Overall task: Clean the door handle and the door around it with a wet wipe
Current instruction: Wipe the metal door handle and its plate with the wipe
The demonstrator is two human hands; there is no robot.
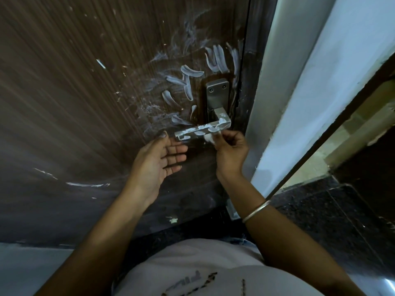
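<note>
My right hand (229, 150) pinches a white wipe (208, 138) against the smeared door handle (201, 130). My left hand (158, 160) hangs open, fingers spread, just left of it, near the streaked door (85, 82).

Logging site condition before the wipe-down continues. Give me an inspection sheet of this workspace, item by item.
Surface: dark wood-grain door, with white smears above and left of the handle and streaks lower left.
Job's things: metal door handle with white patches on its lever; its plate looks clean; small white wipe at the lever's underside.
Clutter: small pale scrap near the door's bottom.
Grippers: right hand pinches the wipe; left hand open, palm up, thumb near the lever's tip.
Cables: nothing seen.
Surroundings: pale door frame on the right, dark speckled floor, bangle on the right wrist.
</note>
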